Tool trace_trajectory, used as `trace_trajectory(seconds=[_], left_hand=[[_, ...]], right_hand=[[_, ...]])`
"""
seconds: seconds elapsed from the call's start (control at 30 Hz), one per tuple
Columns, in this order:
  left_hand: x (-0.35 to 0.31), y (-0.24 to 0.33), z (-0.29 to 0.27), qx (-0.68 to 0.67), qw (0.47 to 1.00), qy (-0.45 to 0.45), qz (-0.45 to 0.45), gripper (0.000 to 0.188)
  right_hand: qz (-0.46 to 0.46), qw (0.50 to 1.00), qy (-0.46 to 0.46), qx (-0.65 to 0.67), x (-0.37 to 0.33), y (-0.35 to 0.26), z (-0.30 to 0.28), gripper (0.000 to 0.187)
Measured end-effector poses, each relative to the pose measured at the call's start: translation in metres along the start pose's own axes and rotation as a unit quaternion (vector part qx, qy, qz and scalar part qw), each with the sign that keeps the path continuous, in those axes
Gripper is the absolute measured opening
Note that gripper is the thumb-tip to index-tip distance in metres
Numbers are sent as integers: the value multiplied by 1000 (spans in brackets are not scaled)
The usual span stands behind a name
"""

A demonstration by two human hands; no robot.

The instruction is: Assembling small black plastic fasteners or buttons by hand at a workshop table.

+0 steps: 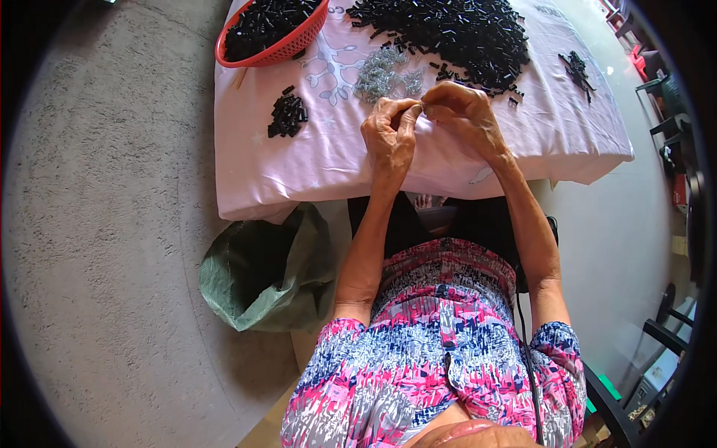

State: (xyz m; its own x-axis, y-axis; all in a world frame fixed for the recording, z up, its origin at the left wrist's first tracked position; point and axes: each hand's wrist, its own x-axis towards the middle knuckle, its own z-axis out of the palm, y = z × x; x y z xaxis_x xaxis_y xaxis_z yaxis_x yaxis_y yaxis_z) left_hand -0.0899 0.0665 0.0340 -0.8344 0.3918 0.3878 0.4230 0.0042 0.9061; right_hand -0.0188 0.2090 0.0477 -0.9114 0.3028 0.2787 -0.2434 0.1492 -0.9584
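Observation:
My left hand [390, 133] and my right hand [464, 114] meet fingertip to fingertip above the near part of the cloth-covered table. Both are closed in a pinch; whatever lies between the fingers is too small to name. Just beyond my left hand is a loose heap of small, clear, silvery-looking pieces [382, 75]. Behind my right hand spreads a large pile of short black tube-like pieces [470, 37]. A smaller cluster of similar black pieces [287, 114] lies to the left of my left hand.
A red plastic basket [287, 51] of black pieces stands at the table's far left. More dark pieces [576, 73] lie at the right. Pink patterned cloth [299, 175] covers the table. An open green sack [299, 299] stands on the floor at left. Dark chair parts [665, 336] show at right.

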Motion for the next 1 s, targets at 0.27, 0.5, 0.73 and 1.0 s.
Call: trace_trajectory(seconds=[0.27,0.5,0.73,1.0], left_hand=[[0,1,-1,0,1000,-15,6,8],[1,0,-2,-6,1000,-6,6,6],[-2,22,0,58,998,26,20,5],[-8,14,5,-34,995,69,-67,15]], right_hand=[[8,1000,-2,9,2,-4,-1,14],[6,999,31,15,4,-3,-1,12],[27,997,69,-5,3,0,1,11],[13,998,38,-54,-1,-1,2,12]])
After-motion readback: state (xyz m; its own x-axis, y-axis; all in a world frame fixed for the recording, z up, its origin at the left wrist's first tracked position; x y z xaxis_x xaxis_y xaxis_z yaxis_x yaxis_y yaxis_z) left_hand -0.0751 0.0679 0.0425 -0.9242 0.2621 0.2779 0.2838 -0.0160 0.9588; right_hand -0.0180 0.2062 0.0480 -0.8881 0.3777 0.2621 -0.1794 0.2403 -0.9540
